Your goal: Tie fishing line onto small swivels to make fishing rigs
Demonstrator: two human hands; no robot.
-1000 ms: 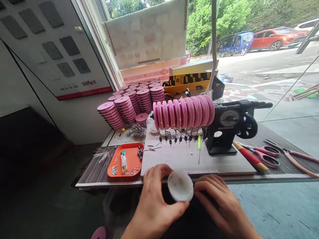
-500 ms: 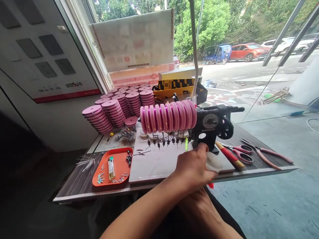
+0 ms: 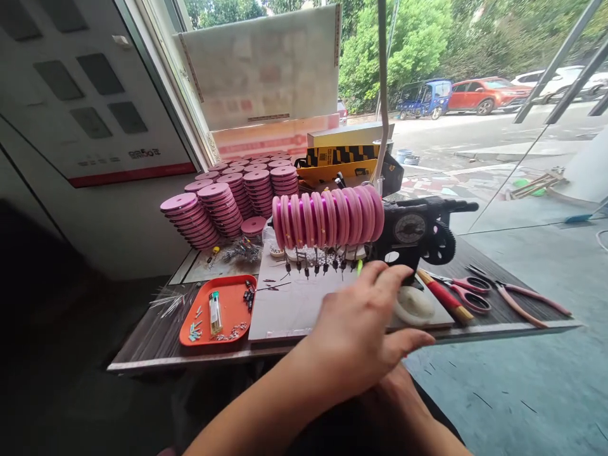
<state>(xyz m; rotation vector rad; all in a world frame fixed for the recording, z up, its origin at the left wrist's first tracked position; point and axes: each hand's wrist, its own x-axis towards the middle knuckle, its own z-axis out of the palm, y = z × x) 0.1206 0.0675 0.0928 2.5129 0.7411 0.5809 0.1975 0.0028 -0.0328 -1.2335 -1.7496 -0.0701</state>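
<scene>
One white, round, plastic-looking dish (image 3: 415, 306) (no long axis) lies before the black metal geared machine (image 3: 411, 229), head view. Left hand (image 3: 356, 323) nearer: dish right of palm, between wide-spread thumb and fingers, seemingly ungripped. Right hand (image 3: 396, 386): mostly hidden beneath, grip indeterminable.

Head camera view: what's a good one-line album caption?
An open left hand beside a white dish, with pink spools lined up on a black machine behind.
</scene>
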